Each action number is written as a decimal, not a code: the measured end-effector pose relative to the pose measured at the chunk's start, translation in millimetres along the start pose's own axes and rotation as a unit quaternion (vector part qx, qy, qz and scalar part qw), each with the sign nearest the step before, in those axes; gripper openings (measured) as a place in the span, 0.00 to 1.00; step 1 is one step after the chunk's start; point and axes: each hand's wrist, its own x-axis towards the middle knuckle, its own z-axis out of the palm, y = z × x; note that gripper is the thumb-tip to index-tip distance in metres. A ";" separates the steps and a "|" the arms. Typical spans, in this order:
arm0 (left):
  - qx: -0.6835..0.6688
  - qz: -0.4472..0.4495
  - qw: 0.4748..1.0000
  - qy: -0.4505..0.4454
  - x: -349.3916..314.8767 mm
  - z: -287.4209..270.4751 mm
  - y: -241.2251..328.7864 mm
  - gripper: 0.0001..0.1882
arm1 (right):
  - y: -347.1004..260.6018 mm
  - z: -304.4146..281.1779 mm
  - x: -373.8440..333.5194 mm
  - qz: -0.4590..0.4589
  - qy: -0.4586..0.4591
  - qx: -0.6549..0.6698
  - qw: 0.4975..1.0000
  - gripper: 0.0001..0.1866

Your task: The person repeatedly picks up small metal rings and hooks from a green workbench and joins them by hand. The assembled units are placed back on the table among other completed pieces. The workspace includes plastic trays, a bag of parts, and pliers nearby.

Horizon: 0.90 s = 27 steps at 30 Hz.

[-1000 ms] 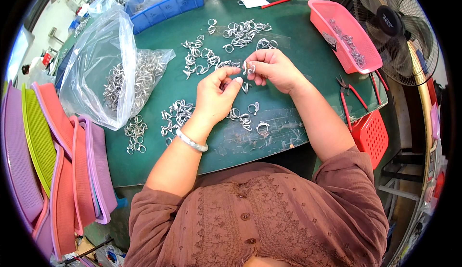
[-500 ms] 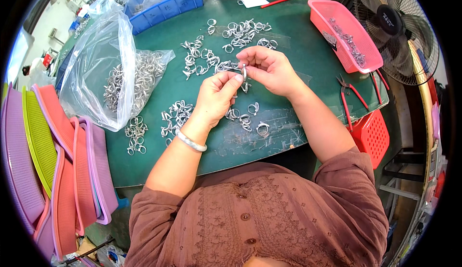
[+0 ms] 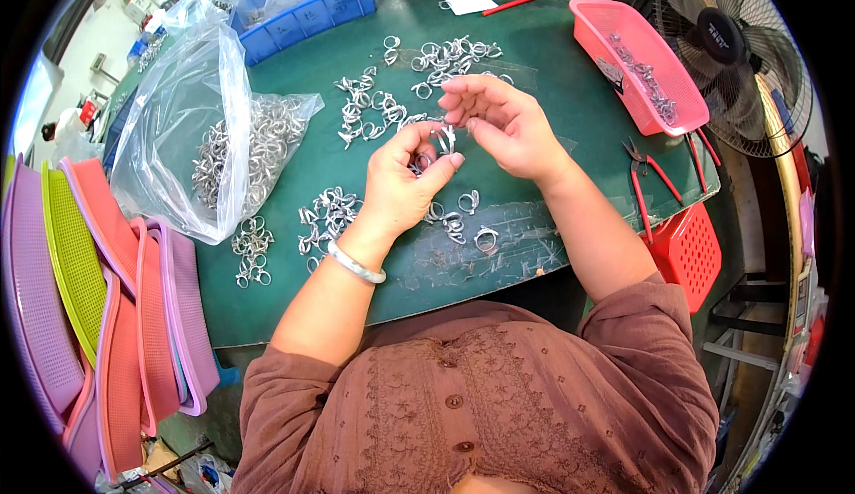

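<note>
Between the thumb and fingers of my left hand (image 3: 403, 178) is a silver-coloured metal ring (image 3: 447, 139). Just to the right, my right hand (image 3: 503, 129) has its thumb apart from its curled fingers, with nothing visible in it. Loose rings lie in groups around my hands on the green table: one pile (image 3: 456, 59) beyond them, another (image 3: 361, 106) to the far left, and a third (image 3: 329, 218) beside my left wrist. A few single rings (image 3: 485, 239) lie nearer to me, below my hands. My left palm hides part of the table.
A clear plastic bag (image 3: 183, 111) full of rings stands at left, near stacked coloured baskets (image 3: 76, 253). At right are a pink basket (image 3: 641, 75) with rings, red-handled pliers (image 3: 643, 173), a red stool (image 3: 690, 258) and a fan (image 3: 721, 40). A blue crate (image 3: 307, 17) sits far left.
My right thumb and fingers have parted and drawn away from the ring. In my left hand, the ring has turned and the thumb now points further right.
</note>
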 end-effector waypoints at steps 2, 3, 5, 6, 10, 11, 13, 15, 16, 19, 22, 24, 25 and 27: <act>0.005 0.016 1.000 0.001 -0.3 -1.2 1.2 0.14 | 3.0 -8.6 1.4 0.027 -0.028 -0.058 0.998 0.19; 0.007 0.024 1.000 0.001 -0.2 -2.1 1.3 0.14 | 9.6 -16.0 2.1 0.038 -0.059 -0.116 0.991 0.18; -0.053 0.007 0.998 0.032 2.3 -3.3 -1.7 0.13 | 7.5 -22.1 1.6 0.067 -0.144 -0.251 0.955 0.15; -0.063 -0.001 0.997 0.034 4.0 -5.7 -2.4 0.11 | 6.5 -21.3 1.4 0.062 -0.179 -0.293 0.937 0.16; 0.033 -0.003 0.999 0.008 4.2 -11.6 -4.2 0.09 | 11.2 -19.0 -0.5 0.033 -0.209 -0.375 0.902 0.12; 0.060 0.007 0.998 -0.019 3.4 -11.1 -0.7 0.10 | 12.6 -19.9 -0.7 0.037 -0.202 -0.385 0.900 0.11; 0.116 0.028 0.990 -0.073 0.9 -9.9 6.5 0.11 | 12.6 -21.6 0.6 0.089 -0.152 -0.324 0.930 0.08; 0.185 0.043 0.975 -0.115 -1.0 -9.7 10.3 0.13 | 13.7 -25.4 3.4 0.148 -0.113 -0.246 0.951 0.06; 0.215 0.049 0.966 -0.134 -1.1 -9.8 7.3 0.14 | 13.2 -25.6 5.3 0.199 -0.095 -0.191 0.956 0.06; 0.293 0.108 0.935 -0.170 -0.7 -10.7 6.4 0.15 | 3.4 -21.9 7.5 0.275 -0.068 -0.062 0.957 0.06; 0.278 0.151 0.936 -0.151 0.8 -9.7 3.1 0.14 | 2.2 -21.9 7.4 0.291 -0.056 0.020 0.955 0.06; 0.242 0.111 0.957 -0.115 0.9 -8.1 3.4 0.14 | 1.5 -22.8 7.0 0.294 -0.051 0.053 0.953 0.07; 0.225 0.060 0.968 -0.093 0.8 -7.3 5.5 0.14 | 0.1 -23.0 7.1 0.295 -0.051 0.063 0.952 0.07; 0.167 0.041 0.985 -0.013 1.7 -5.2 -3.2 0.13 | -0.5 -22.1 7.3 0.288 -0.052 0.060 0.954 0.07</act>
